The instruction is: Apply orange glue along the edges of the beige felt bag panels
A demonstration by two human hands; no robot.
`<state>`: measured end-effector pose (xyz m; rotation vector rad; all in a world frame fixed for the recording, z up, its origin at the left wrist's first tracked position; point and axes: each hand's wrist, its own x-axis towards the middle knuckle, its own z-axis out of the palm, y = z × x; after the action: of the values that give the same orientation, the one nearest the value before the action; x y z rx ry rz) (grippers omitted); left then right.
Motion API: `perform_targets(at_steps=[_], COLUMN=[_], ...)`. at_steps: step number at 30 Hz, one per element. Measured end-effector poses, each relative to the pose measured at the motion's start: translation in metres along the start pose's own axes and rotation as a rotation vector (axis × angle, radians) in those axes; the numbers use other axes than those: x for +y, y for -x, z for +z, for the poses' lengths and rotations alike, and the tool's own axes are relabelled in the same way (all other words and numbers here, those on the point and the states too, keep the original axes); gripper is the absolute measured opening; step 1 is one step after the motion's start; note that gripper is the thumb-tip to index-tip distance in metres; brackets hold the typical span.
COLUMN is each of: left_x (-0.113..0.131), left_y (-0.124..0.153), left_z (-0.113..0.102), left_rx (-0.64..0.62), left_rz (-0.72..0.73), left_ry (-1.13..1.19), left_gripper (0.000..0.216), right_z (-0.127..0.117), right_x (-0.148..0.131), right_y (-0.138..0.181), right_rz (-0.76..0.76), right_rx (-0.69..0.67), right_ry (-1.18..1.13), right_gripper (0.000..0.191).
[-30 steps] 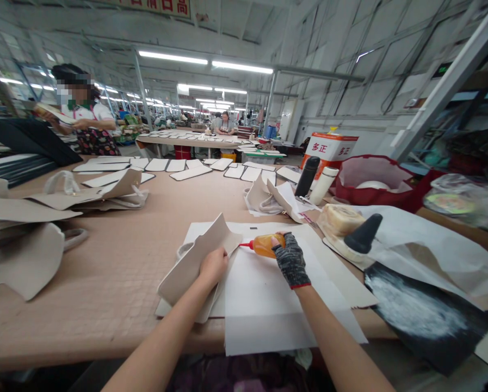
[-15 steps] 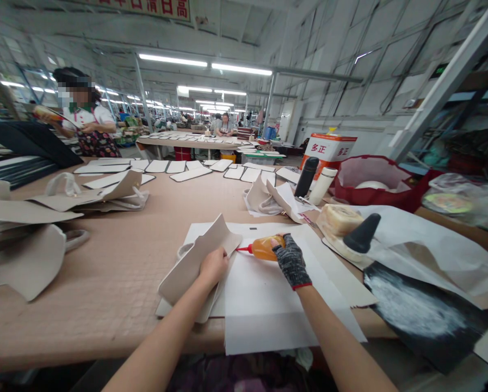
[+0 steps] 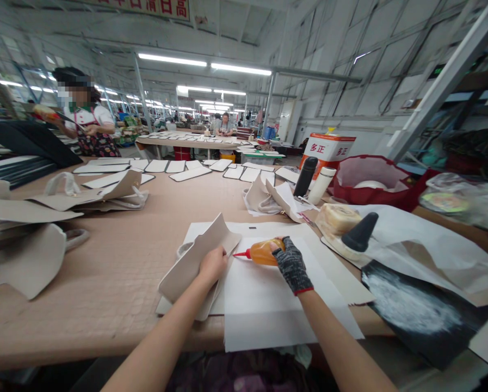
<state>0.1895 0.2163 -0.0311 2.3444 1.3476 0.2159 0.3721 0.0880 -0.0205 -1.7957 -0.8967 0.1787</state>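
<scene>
My left hand (image 3: pixel 213 264) is closed on the edge of a beige bag panel (image 3: pixel 195 258), holding its flap folded up from the table. My right hand (image 3: pixel 290 264), in a dark knit fingerless glove, grips an orange squeeze bottle (image 3: pixel 264 252) with a red nozzle. The nozzle tip points left and sits at the panel's edge just beside my left hand. Under both hands lies a white paper sheet (image 3: pixel 268 305) on the tan table (image 3: pixel 117 283).
A black cone (image 3: pixel 360 231) and a round beige roll (image 3: pixel 339 218) sit right of my hand, with a black sheet (image 3: pixel 415 310) beyond. Beige bag pieces (image 3: pixel 105 190) lie at left. Two bottles (image 3: pixel 311 182) and a red bag (image 3: pixel 370 179) stand behind. A person (image 3: pixel 84 117) works at far left.
My right hand has drawn the bottle slightly left and toward me, so the nozzle tip slid along the panel edge nearer my left hand. The left hand has stayed put.
</scene>
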Motion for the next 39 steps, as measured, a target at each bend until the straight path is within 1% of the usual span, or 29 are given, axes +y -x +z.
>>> perform_targets(at_steps=[10, 20, 30, 35, 39], left_x=[-0.003, 0.001, 0.001, 0.001, 0.001], left_y=[-0.001, 0.002, 0.004, 0.003, 0.004], left_z=[0.003, -0.001, 0.0, 0.001, 0.001], left_rx=[0.009, -0.006, -0.003, -0.002, 0.007], left_rz=[0.007, -0.002, -0.003, -0.005, -0.002], left_ry=[0.003, -0.002, 0.0, -0.009, -0.013], left_gripper=[0.022, 0.023, 0.024, 0.024, 0.025], right_z=[-0.006, -0.013, -0.016, -0.017, -0.016], right_x=[-0.008, -0.018, -0.029, -0.032, -0.031], right_y=[0.022, 0.044, 0.062, 0.067, 0.072], right_rz=[0.055, 0.094, 0.164, 0.154, 0.133], right_rx=[-0.09, -0.115, -0.193, -0.237, -0.238], right_ry=[-0.045, -0.08, -0.116, -0.11, -0.142], right_gripper=[0.045, 0.043, 0.045, 0.048, 0.042])
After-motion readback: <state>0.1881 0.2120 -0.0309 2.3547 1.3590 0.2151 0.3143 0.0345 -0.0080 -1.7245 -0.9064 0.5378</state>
